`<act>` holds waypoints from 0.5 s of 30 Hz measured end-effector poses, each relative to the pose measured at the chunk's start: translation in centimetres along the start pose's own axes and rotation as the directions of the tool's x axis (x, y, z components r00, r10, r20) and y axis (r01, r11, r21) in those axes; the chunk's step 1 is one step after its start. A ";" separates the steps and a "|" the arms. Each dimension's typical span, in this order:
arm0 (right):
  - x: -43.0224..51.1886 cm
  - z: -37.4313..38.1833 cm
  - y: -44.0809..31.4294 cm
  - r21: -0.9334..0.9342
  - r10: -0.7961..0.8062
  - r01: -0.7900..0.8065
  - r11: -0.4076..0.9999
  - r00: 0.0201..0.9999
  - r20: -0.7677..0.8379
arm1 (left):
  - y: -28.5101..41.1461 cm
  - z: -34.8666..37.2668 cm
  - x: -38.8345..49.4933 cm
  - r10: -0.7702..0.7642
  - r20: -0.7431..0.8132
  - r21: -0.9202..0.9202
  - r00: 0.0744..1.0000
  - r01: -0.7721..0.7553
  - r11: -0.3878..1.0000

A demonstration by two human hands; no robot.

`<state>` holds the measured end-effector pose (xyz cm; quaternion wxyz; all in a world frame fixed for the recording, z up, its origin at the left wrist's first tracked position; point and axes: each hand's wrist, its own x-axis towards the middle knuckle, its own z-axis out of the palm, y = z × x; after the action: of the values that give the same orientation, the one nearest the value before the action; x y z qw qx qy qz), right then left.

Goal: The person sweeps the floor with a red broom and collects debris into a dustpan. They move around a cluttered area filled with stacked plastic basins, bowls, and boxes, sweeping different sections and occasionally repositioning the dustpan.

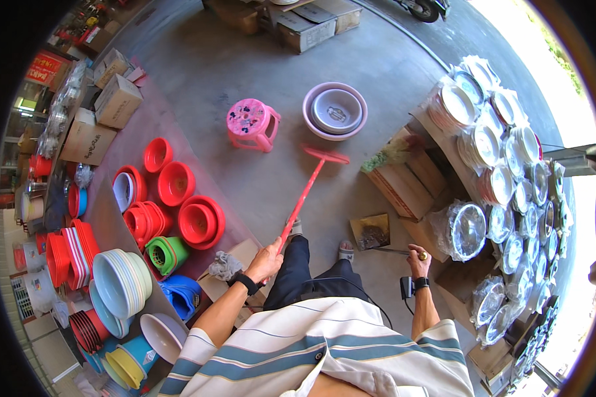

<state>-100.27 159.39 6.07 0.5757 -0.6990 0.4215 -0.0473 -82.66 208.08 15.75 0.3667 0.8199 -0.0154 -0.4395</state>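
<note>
My left hand (265,263) grips the red pole of a long-handled broom or brush (305,191), whose blurred crosswise red head is low over the concrete floor, just below the basins. My right hand (419,262) is closed around the thin rod handle of a square metal dustpan (371,232), with a gold-coloured round piece showing at the fingers. Dark debris lies in the pan. Beyond the broom head stand a pink plastic stool (248,119) with a printed seat and a grey basin (336,111) nested inside a pinkish one (309,111).
Red basins (176,183), a green bucket (166,254), blue buckets (181,295) and stacked pale tubs (121,283) crowd the left. On the right, wrapped metal trays (484,144) cover a stand beside cardboard boxes (402,186). More boxes (305,30) lie at the far end.
</note>
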 end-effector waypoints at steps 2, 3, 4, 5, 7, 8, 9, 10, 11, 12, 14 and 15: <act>0.1 1.7 -0.5 -0.014 0.080 -0.081 0.997 0.996 -0.050 | -1.8 -2.9 -0.9 -0.026 0.079 -0.087 0.997 0.033 0.996; 0.1 2.5 -0.6 0.010 0.097 -0.097 0.995 0.993 -0.061 | -2.7 -4.5 -2.1 -0.047 0.116 -0.181 0.992 0.068 0.981; 0.0 3.2 -0.8 0.028 0.068 -0.067 0.997 0.997 -0.030 | -3.6 -6.2 -3.8 -0.081 0.162 -0.265 0.984 0.122 0.957; 0.1 3.9 -0.9 -0.004 0.114 -0.114 0.993 0.991 -0.065 | -4.1 -7.7 -5.2 -0.104 0.212 -0.354 0.972 0.176 0.918; 0.0 5.1 -0.7 0.028 0.087 -0.085 0.996 0.995 -0.043 | -4.8 -9.6 -8.3 -0.182 0.227 -0.480 0.957 0.272 0.834; 0.0 5.4 -0.6 0.015 0.124 -0.123 0.992 0.989 -0.077 | -4.9 -10.2 -9.4 -0.179 0.222 -0.494 0.958 0.269 0.827; 0.0 5.7 -0.6 0.040 0.095 -0.093 0.995 0.995 -0.041 | -4.9 -10.6 -10.2 -0.200 0.208 -0.506 0.958 0.280 0.816; 0.0 5.9 -0.4 0.054 0.095 -0.094 0.994 0.995 -0.026 | -4.8 -10.9 -10.8 -0.193 0.188 -0.528 0.963 0.265 0.807; 0.0 6.2 -0.1 0.044 0.133 -0.132 0.990 0.991 -0.034 | -4.7 -10.9 -11.2 -0.215 0.165 -0.544 0.963 0.271 0.794; 0.1 6.7 0.0 0.077 0.103 -0.103 0.992 0.995 0.004 | -4.6 -11.0 -11.4 -0.233 0.150 -0.563 0.961 0.277 0.778; 0.5 7.0 0.3 0.065 0.172 -0.170 0.983 0.985 -0.020 | -4.5 -10.9 -11.3 -0.296 0.089 -0.622 0.951 0.285 0.729; 0.9 7.2 0.5 0.102 0.139 -0.138 0.985 0.990 -0.003 | -4.5 -10.9 -11.1 -0.321 0.062 -0.656 0.945 0.281 0.701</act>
<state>-95.98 164.36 2.92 0.6103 -0.6377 0.4688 -0.0321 -82.80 221.58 24.64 0.5542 0.6422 0.2843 -0.4469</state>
